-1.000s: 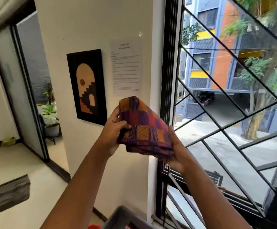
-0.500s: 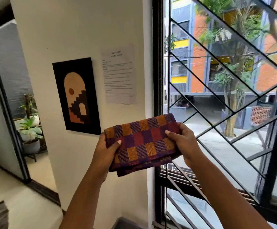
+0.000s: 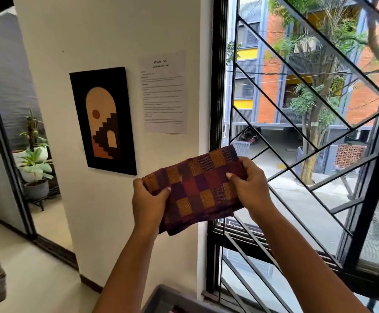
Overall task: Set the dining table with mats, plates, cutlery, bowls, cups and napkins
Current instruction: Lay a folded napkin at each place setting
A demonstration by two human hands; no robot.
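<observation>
A folded checked napkin in purple, red and orange is held up in the air in front of the wall corner. My left hand grips its left end, thumb on top. My right hand grips its right end, thumb over the front face. The cloth lies roughly flat and folded in layers, tilted up to the right. No table, plates or cutlery are in view.
A grey bin rim shows at the bottom edge below my arms. A white wall with a framed picture and a printed sheet stands ahead. A barred window fills the right; potted plants stand far left.
The napkin has been turned from a steep tilt to a wider, flatter hold. My right hand moved from under the cloth to gripping its right end; the view shifted slightly.
</observation>
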